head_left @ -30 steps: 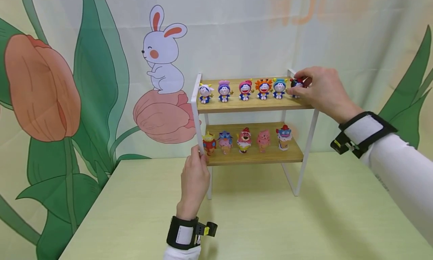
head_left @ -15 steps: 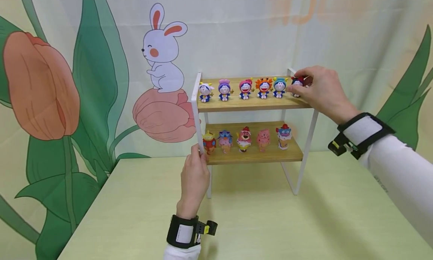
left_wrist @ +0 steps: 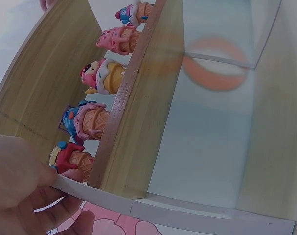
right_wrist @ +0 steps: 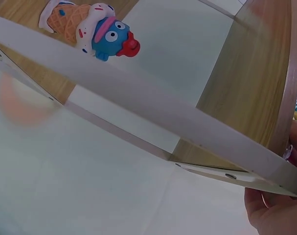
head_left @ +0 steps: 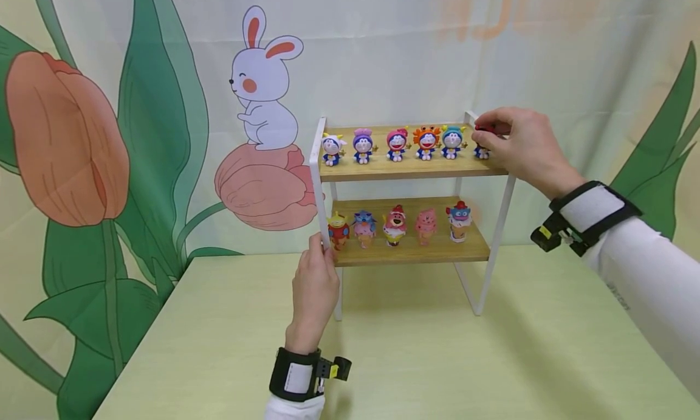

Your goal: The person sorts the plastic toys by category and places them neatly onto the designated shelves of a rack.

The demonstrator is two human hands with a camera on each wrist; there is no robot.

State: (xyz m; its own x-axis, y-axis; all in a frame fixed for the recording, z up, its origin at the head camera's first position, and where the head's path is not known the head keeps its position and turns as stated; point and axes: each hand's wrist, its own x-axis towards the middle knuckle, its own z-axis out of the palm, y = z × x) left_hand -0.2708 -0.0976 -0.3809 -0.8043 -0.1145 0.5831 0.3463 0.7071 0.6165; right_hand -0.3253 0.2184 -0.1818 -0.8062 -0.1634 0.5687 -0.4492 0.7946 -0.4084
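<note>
A two-tier rack (head_left: 404, 175) with wooden boards and a white metal frame stands on the table. My left hand (head_left: 314, 286) grips the rack's left front leg, low beside the lower board; in the left wrist view its fingers curl round the white frame (left_wrist: 187, 210). At the right end of the top board, my right hand (head_left: 527, 143) pinches a small blue-and-white cat figurine (head_left: 482, 154) with a dark red hood, thumb in front. Its fingers hide most of that figurine. In the right wrist view, the right hand (right_wrist: 280, 210) shows only partly at the frame's corner.
Several similar cat figurines (head_left: 427, 145) in coloured hoods line the top board. Ice-cream-cone character figurines (head_left: 395, 227) stand in a row on the lower board, a blue-faced one (head_left: 459, 222) rightmost. Behind the pale green table (head_left: 229, 335) hangs a printed cloth (head_left: 383, 55).
My right hand has shifted slightly right along the top board, and the dark-red-hooded figurine has moved right with it, away from its neighbour. The left hand has stayed on the leg.
</note>
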